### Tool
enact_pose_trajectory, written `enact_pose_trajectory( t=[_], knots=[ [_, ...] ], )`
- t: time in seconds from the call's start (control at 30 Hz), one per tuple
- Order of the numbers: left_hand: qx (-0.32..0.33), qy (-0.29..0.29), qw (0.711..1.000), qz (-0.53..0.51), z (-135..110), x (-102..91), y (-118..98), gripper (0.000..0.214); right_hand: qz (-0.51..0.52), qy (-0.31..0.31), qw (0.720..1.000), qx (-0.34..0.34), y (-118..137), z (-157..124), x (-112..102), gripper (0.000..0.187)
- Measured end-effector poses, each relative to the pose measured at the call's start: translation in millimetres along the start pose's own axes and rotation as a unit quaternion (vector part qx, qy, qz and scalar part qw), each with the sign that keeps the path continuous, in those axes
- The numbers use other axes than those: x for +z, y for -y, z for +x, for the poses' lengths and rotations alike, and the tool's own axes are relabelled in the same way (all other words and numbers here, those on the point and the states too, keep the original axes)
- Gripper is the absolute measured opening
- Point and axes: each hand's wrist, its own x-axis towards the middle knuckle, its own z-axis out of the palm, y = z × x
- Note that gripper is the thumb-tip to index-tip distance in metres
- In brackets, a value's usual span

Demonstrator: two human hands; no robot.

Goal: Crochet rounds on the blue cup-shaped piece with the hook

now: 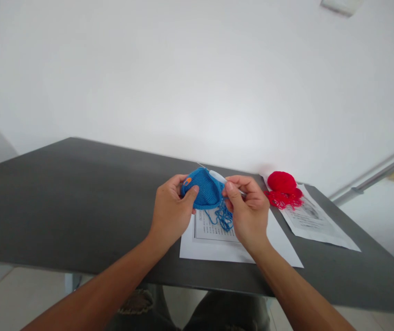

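Blue crochet piece [204,189] is up front on my head feed, above the dark surface [79,207]. Shallow cup shape, hollow side visible, orange marker [188,181] on its left edge. I've got the left hand [172,207] pinching that edge, thumb inside the hollow. Right hand [252,209] grips a white-handled hook [218,177] at the rim; can't tell if it's through a stitch. Loose blue yarn [225,218] hangs over a printed sheet [202,248]. Off right, red yarn [281,182] sits in a heap on a second printed sheet [321,230].
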Motion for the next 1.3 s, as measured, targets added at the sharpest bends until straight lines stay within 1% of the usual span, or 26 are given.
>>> enact_pose_trajectory(
  t=[0.07, 0.13, 0.23, 0.3, 0.4, 0.5, 0.57, 0.63, 0.73, 0.83, 0.93, 1.03, 1.13, 1.3],
  knots=[
    [-0.005, -0.011, 1.0, -0.007, 1, 1.8, 1, 0.016, -0.058, -0.004, 0.996, -0.061, -1, -4, 0, 0.012],
    [-0.014, -0.015, 1.0, -0.024, 1, 4.0, 1, 0.014, -0.112, -0.002, 0.985, -0.134, -2, -6, 0, 0.006],
    [-0.033, -0.01, 0.997, -0.069, 0, 9.0, -1, 0.015, -0.172, 0.032, 0.954, -0.242, -6, -6, -2, 0.009],
    [-0.049, 0.0, 0.993, -0.105, -1, 13.3, -3, 0.015, -0.197, 0.067, 0.932, -0.298, -8, -6, -3, 0.013],
    [-0.077, 0.022, 0.984, -0.157, -3, 18.5, -8, 0.021, -0.216, 0.118, 0.905, -0.347, -9, -6, -4, 0.024],
    [-0.126, 0.069, 0.967, -0.212, -3, 18.9, -12, 0.03, -0.21, 0.163, 0.895, -0.359, -5, -5, -5, 0.03],
    [-0.16, 0.102, 0.952, -0.241, -1, 16.0, -14, 0.031, -0.188, 0.185, 0.898, -0.352, -1, -5, -5, 0.03],
    [-0.179, 0.12, 0.942, -0.258, 1, 11.8, -15, 0.029, -0.156, 0.2, 0.909, -0.33, 3, -5, -5, 0.028],
    [-0.177, 0.127, 0.938, -0.27, 6, 6.7, -14, 0.023, -0.102, 0.21, 0.938, -0.257, 9, -6, -5, 0.027],
    [-0.164, 0.105, 0.943, -0.271, 8, 5.8, -12, 0.02, -0.046, 0.189, 0.968, -0.159, 14, -8, -3, 0.03],
    [-0.152, 0.081, 0.946, -0.274, 7, 8.7, -10, 0.019, 0.005, 0.144, 0.986, -0.088, 14, -9, 3, 0.024],
    [-0.14, 0.069, 0.946, -0.284, 4, 12.6, -9, 0.018, 0.039, 0.112, 0.992, -0.048, 12, -8, 10, 0.021],
    [-0.136, 0.072, 0.944, -0.293, 0, 14.3, -8, 0.02, 0.063, 0.086, 0.994, -0.02, 9, -7, 15, 0.021],
    [-0.129, 0.085, 0.948, -0.279, -1, 11.8, -5, 0.025, 0.114, 0.055, 0.992, 0.021, 7, -3, 15, 0.021]
  ],
)
